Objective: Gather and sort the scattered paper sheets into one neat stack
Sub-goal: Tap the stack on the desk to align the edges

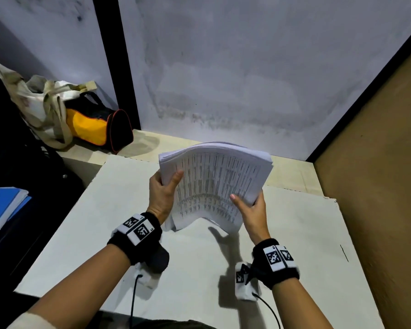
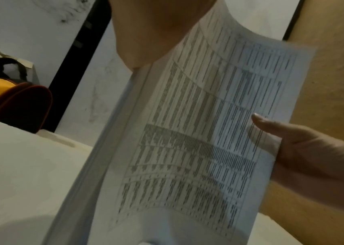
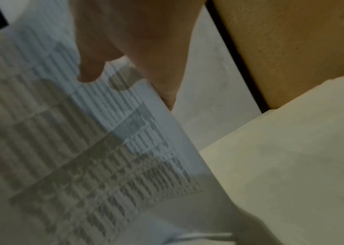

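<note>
A thick stack of printed paper sheets stands tilted on its near edge on the white table, bowed upward in the middle. My left hand grips its left edge, thumb on the printed top page. My right hand grips the right edge, thumb across the page. The left wrist view shows the stack up close, its side edges fanned, with the right hand pinching the far side. In the right wrist view the top sheet fills the left half, under my right hand.
A yellow and black bag and a cream tote sit on the ledge at back left. A blue folder lies at the left. A brown wall bounds the right side, a grey wall the back.
</note>
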The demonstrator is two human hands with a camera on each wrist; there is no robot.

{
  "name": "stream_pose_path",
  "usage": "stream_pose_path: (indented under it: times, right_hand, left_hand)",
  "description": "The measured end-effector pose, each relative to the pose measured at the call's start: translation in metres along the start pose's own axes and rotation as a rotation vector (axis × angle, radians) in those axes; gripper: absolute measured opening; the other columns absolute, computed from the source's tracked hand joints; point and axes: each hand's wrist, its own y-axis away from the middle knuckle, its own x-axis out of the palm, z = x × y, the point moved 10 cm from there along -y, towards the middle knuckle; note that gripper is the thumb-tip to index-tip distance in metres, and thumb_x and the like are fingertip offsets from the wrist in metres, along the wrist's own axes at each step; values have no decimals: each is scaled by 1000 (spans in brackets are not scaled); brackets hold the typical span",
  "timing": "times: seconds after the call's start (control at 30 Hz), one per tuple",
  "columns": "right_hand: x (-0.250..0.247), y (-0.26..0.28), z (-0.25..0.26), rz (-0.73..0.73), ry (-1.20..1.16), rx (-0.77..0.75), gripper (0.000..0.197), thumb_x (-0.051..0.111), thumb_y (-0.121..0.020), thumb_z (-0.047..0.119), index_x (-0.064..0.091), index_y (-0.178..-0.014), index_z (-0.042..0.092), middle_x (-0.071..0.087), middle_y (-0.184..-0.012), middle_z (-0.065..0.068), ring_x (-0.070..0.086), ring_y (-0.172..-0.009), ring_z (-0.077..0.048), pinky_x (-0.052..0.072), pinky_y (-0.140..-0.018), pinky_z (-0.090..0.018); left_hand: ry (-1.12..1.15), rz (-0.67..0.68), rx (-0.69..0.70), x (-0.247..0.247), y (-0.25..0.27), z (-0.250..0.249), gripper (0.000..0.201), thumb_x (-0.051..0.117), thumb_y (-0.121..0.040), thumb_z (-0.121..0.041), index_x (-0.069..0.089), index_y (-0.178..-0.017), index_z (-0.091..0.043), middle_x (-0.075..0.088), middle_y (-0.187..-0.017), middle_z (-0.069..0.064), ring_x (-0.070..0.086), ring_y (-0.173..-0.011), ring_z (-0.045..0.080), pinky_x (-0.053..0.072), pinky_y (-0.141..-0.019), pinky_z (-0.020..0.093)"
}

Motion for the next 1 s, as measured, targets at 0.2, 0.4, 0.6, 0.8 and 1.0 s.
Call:
stream_pose_path:
  times: [0.2,0.4,0.6,0.8,1.0]
  right_hand:
    - [-1,-8,59,-82,-149,-251,78,67,-56,72,49,-113,23,60,-104,-1,60,-98,-11,53,-84,-27]
    - [-11,-14,80,-328,-258,-280,44,48,-73,65,44,-67,22,44,-66,6,44,-66,-13,38,-62,-28]
    - [-18,-22,78,-363,-261,-235,24,49,-77,32,41,-57,21,38,-56,13,36,-54,0,31,-54,-18]
    - [-19,-28,87,-325,-203,-264,17,43,-75,23,58,-66,21,57,-72,9,48,-61,9,36,-56,-6]
    - [-10,-32,83,-85,-190,-256,12,61,-85,5,56,-89,15,58,-80,9,56,-64,10,44,-60,-7]
  left_hand:
    - [-16,-1,80,7,3,-16,72,68,-41,-80,61,-84,-23,70,-70,-16,65,-69,2,54,-65,20]
    - [-22,-98,168,10,3,-40,63,48,-64,-81,62,-84,-23,60,-75,0,56,-75,24,47,-65,34]
    - [-75,-132,198,6,-3,-56,35,39,-74,-53,64,-76,-28,62,-74,-8,57,-70,9,44,-63,25]
    - [-84,-136,151,5,-11,-52,34,41,-68,-52,64,-73,-27,62,-74,-7,55,-71,13,42,-64,28]
    - [-22,45,214,12,-8,-55,47,54,-63,-65,59,-95,-32,59,-81,-5,54,-71,9,45,-60,23]
